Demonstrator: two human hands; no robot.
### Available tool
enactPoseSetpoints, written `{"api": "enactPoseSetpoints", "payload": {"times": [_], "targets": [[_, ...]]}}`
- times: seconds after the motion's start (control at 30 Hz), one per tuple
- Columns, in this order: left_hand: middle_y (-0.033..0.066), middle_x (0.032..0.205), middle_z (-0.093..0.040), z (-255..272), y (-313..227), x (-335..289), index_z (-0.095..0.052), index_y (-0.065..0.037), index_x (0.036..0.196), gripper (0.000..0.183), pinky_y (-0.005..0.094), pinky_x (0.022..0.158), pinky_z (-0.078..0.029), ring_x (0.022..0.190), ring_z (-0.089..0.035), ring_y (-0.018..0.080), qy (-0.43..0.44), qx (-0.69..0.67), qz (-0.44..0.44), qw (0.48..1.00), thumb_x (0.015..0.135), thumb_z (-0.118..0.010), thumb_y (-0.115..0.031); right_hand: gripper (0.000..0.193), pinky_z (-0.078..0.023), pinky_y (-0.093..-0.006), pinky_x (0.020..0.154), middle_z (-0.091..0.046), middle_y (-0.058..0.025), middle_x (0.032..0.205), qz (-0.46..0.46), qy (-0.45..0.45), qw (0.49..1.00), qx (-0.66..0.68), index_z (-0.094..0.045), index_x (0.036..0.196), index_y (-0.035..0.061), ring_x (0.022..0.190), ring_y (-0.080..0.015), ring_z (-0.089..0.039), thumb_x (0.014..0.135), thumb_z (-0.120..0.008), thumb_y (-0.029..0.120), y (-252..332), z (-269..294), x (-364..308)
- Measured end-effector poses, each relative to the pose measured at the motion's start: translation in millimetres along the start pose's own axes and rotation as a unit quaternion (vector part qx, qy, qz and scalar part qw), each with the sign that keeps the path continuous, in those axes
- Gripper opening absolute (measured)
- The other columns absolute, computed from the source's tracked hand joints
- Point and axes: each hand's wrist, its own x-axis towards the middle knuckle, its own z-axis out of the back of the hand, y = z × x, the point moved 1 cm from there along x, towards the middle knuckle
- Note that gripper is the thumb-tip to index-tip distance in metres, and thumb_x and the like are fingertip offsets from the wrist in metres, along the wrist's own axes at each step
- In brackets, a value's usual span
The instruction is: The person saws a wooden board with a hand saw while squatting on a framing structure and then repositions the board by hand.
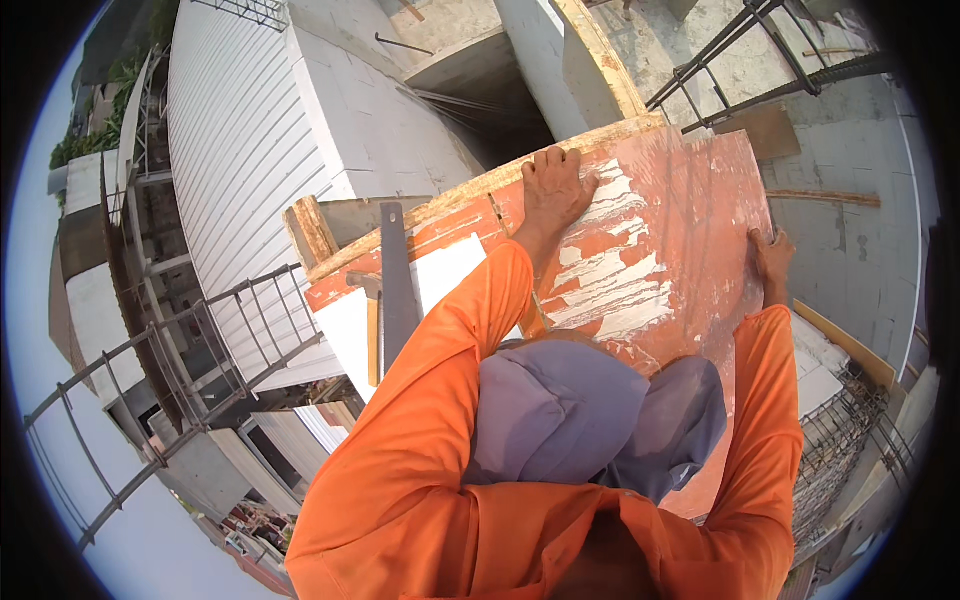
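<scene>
A worn red board [690, 215] with peeling whitish patches lies in front of my knees. My left hand [557, 192] is at its far edge, fingers bent over the edge beside a timber strip [470, 195]. On the right, my right hand [772, 262] grips the board's side edge, fingers curled and partly hidden. To the left of my left forearm lie a handsaw [398, 275], its blade pointing away from me, and a hammer [372, 320] with a wooden handle. A white sheet [450, 272] lies under these tools.
Rebar cages [160, 455] stretch along the left, with another [765, 60] at the upper right. A dark opening [495, 110] lies between concrete walls beyond the board. White corrugated roofing [240, 130] spreads at the far left. Grey block wall [850, 240] stands on the right.
</scene>
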Motion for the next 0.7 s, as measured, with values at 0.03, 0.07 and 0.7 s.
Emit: {"api": "enactPoseSetpoints", "payload": {"times": [0.03, 0.07, 0.7], "targets": [[0.0104, 0.103, -0.051, 3.8, 8.8, -2.6, -0.057, -0.008, 0.104, 0.038, 0.0442, 0.085, -0.032, 0.102, -0.044, 0.0267, -0.007, 0.001, -0.007, 1.0, 0.08, -0.061, -0.037, 0.089, -0.032, -0.0498, 0.102, -0.039, -0.0338, 0.129, -0.022, 0.028, 0.999, 0.001, -0.04, 0.13, -0.0053, 0.122, -0.0459, -0.038, 0.072, -0.063, 0.058, 6.3, -0.8, -17.3], [0.0101, 0.103, -0.051, 6.1, 17.0, -6.3, -0.057, -0.008, 0.105, 0.039, 0.0446, 0.085, -0.032, 0.102, -0.044, 0.0266, -0.009, 0.001, -0.014, 1.0, 0.08, -0.062, -0.037, 0.091, -0.031, -0.0494, 0.102, -0.039, -0.0354, 0.127, -0.048, 0.06, 0.997, 0.001, -0.038, 0.13, -0.0078, 0.123, -0.0464, -0.036, 0.074, -0.062, 0.059, 14.0, -3.4, -31.8], [0.0101, 0.107, -0.047, -38.1, -3.8, 103.7, -0.06, -0.015, 0.106, 0.038, 0.0474, 0.094, -0.025, 0.106, -0.039, 0.028, 0.072, 0.019, 0.0, 0.997, 0.075, -0.063, -0.037, 0.07, -0.033, -0.0576, 0.09, -0.045, -0.0193, 0.118, -0.089, 0.038, 0.994, -0.046, -0.044, 0.116, 0.003, 0.113, -0.0397, -0.044, 0.074, -0.062, 0.056, 34.0, -5.2, 64.8]]}}
